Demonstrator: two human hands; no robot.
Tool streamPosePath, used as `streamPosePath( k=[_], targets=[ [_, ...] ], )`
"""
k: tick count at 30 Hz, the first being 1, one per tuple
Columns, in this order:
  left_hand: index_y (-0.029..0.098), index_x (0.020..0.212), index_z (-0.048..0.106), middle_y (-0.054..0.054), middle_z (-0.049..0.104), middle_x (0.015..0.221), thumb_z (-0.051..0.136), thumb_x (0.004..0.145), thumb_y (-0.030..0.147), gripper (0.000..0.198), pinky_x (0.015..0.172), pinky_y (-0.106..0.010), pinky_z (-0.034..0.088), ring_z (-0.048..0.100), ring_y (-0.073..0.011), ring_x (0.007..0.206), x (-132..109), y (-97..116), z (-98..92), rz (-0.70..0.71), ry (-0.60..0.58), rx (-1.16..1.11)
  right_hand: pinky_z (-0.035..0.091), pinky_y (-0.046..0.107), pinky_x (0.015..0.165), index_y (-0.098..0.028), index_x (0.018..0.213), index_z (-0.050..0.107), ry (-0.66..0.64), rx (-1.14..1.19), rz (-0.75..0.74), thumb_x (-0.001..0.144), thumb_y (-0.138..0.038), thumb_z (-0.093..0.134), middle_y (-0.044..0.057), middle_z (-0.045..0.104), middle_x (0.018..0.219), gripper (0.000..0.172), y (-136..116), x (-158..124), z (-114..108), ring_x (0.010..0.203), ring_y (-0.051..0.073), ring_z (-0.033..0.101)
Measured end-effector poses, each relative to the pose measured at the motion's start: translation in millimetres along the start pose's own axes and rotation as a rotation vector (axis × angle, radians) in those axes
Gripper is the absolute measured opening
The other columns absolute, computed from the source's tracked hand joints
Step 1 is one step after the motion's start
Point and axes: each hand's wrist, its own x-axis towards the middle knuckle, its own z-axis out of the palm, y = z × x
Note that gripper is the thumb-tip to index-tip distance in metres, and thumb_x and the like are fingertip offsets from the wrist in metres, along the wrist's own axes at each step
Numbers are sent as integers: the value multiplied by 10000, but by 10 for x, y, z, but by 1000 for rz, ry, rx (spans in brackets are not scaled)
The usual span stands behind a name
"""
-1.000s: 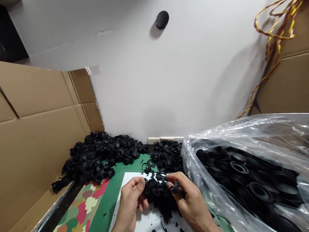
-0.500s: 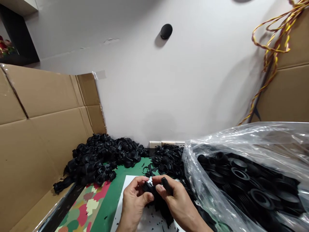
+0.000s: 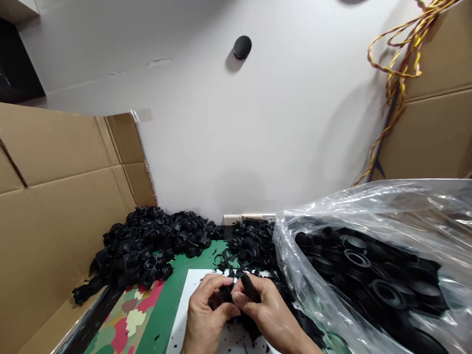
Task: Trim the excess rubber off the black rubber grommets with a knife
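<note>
The ribbed black part (image 3: 226, 293) is between the two hands, above the near side of the white sheet (image 3: 180, 322). The left hand (image 3: 209, 310) grips it between fingers and thumb, probably to steady it. The right hand (image 3: 266, 304) clasps a dark stick-like object (image 3: 250, 288), its fingertips meeting the part, likely so both can work on one spot. The sheet, on the green counter (image 3: 155, 322), seems placed to catch black bits. Beyond lie a scrap heap (image 3: 252, 241) and, to the left, a heap of ribbed parts (image 3: 151, 241); a clear bag (image 3: 285, 246) of black parts sits right, apparently within easy reach. A second ago the hands were apart; now they meet.
</note>
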Motion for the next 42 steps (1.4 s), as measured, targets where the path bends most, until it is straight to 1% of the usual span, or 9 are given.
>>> streamPosePath(
  k=[6, 10, 15, 17, 20, 23, 30, 37, 42],
  targets=[
    [222, 720, 734, -5, 681, 734, 780, 548, 156, 190, 586, -238, 475, 587, -179, 645, 6, -18, -6, 45, 47, 55, 349, 259, 551, -201, 576, 481, 140, -229, -134, 667, -195, 518, -13, 509, 593, 99, -8, -46, -3, 589, 159, 462],
    [209, 753, 714, 21, 662, 677, 768, 515, 107, 264, 555, -216, 468, 573, -155, 601, 6, -70, -30, -52, 134, 25, 421, 290, 615, -175, 785, 649, 259, -1, -100, 787, -396, 568, 28, 593, 674, 235, -32, -66, -134, 654, 190, 542],
    [201, 754, 731, -1, 691, 722, 779, 497, 112, 276, 573, -219, 487, 603, -172, 646, 3, -95, -33, -56, 147, -5, 429, 293, 625, -184, 851, 739, 365, 173, -116, 758, -625, 571, 53, 612, 775, 481, -38, -109, -259, 673, 181, 525],
    [207, 764, 739, -9, 709, 778, 775, 498, 97, 290, 605, -223, 497, 613, -175, 673, 4, -88, -32, -40, 141, 4, 421, 274, 572, -181, 871, 748, 314, 169, -116, 727, -681, 564, 40, 596, 737, 552, 3, -113, -255, 622, 161, 511],
    [214, 771, 741, -11, 719, 808, 759, 505, 68, 303, 635, -225, 503, 625, -181, 702, 1, -75, -29, -34, 129, 14, 318, 223, 409, -141, 898, 717, 149, 289, -24, 673, -718, 589, -50, 445, 475, 633, 83, -102, -223, 410, 99, 397],
    [211, 766, 737, -14, 716, 804, 762, 514, 73, 288, 625, -227, 506, 632, -188, 714, -7, -75, -24, -38, 106, 13, 313, 220, 390, -141, 776, 680, 122, 407, 17, 612, -638, 712, -72, 436, 399, 525, 113, -93, -188, 349, 91, 407],
    [216, 768, 733, -16, 713, 821, 763, 523, 68, 288, 648, -232, 511, 643, -193, 740, -22, -83, -1, -10, 89, 10, 442, 243, 476, -171, 748, 705, 186, 417, -76, 604, -410, 811, -6, 603, 647, 298, 58, -99, -148, 493, 114, 543],
    [217, 746, 740, -35, 717, 826, 786, 527, 107, 249, 671, -253, 525, 649, -220, 786, -26, -66, 19, 42, 72, 31, 488, 267, 527, -149, 706, 691, 228, 472, 69, 526, -453, 845, 12, 650, 563, 385, 31, -103, -135, 523, 156, 610],
    [228, 759, 742, -36, 720, 841, 789, 547, 104, 249, 686, -252, 532, 657, -224, 819, -36, -82, 15, 79, 41, 39, 449, 247, 514, -138, 743, 677, 203, 452, 32, 624, -442, 798, 7, 646, 508, 348, 67, -111, -134, 489, 140, 583]
  ],
)
